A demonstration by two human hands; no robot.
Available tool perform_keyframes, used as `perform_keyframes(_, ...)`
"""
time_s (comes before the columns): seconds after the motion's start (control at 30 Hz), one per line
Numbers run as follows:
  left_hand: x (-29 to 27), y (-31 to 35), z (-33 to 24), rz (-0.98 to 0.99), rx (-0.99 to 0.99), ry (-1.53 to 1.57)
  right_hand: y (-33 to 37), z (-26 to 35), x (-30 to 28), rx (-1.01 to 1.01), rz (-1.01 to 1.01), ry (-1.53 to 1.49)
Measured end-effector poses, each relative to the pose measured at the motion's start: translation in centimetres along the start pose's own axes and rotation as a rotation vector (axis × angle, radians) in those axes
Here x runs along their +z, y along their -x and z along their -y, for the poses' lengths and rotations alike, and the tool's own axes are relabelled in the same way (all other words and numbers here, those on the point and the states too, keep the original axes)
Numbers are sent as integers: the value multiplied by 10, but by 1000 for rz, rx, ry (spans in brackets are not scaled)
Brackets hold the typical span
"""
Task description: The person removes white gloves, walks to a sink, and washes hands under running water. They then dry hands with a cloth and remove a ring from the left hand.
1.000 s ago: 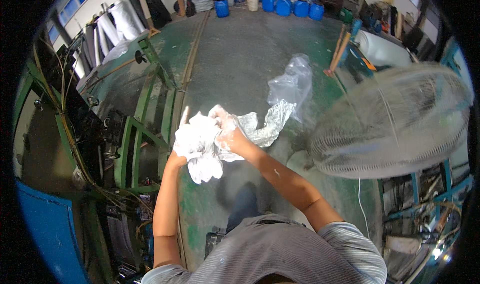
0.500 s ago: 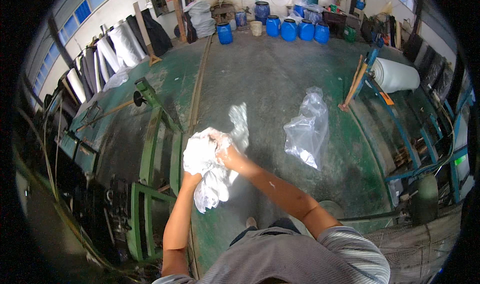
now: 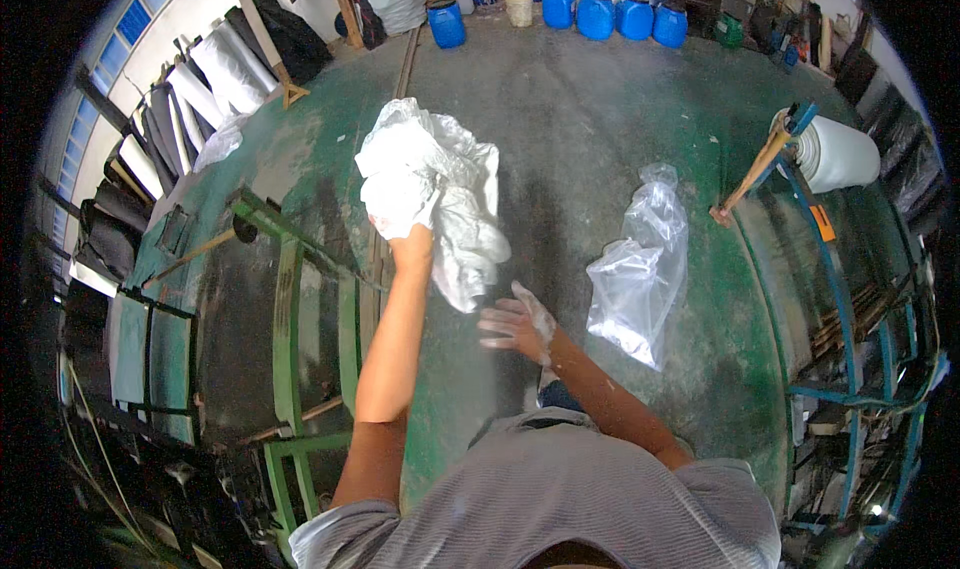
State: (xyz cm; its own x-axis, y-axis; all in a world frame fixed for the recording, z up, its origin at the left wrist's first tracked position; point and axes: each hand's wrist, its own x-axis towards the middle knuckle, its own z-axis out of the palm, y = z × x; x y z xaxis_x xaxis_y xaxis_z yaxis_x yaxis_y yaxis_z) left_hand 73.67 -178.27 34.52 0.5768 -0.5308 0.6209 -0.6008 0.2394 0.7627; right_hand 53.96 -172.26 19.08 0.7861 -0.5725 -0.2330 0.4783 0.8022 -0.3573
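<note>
In front of me a bulky, crumpled white plastic bag point(image 3: 465, 234) hangs from my left hand point(image 3: 410, 239). The fingers on it are largely hidden by its folds and glare. White stuff at its upper left is too bright to make out. My right hand point(image 3: 520, 326), just below the bag's lower end, is apart from it with fingers spread and nothing held. Whitish residue coats its fingers and the back of the hand. To its right a clear plastic bag point(image 3: 640, 274) lies crumpled on the floor.
A green metal frame point(image 3: 288, 329) stands close on my left. On the right a blue metal frame point(image 3: 845, 314) carries a large white roll point(image 3: 840, 154). Several blue barrels point(image 3: 595, 16) and a cream bucket point(image 3: 519, 11) line the far side. Rolls of material point(image 3: 195, 99) lean at the left wall.
My right hand has let go of the white bundle and drawn back, opening. My left hand has carried the bundle forward, away from my body, and it now hangs more spread out.
</note>
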Motion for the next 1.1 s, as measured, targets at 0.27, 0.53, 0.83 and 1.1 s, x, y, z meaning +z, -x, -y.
perform_keyframes(0.27, 132, -80, 35, 20, -472, 658, -178, 197, 40, -602, 169, 12)
perform_keyframes(0.53, 251, -195, 136, 367, -794, 1084, -332, 405, 9, -1057, 83, 334)
perform_keyframes(0.83, 493, -382, 223, 1307, -353, 411, -446, 602, 0, -582, 16, 219)
perform_keyframes(1.1, 710, -495, 287, 1430, 243, -433, -579, 787, -74, -517, -374, 928)
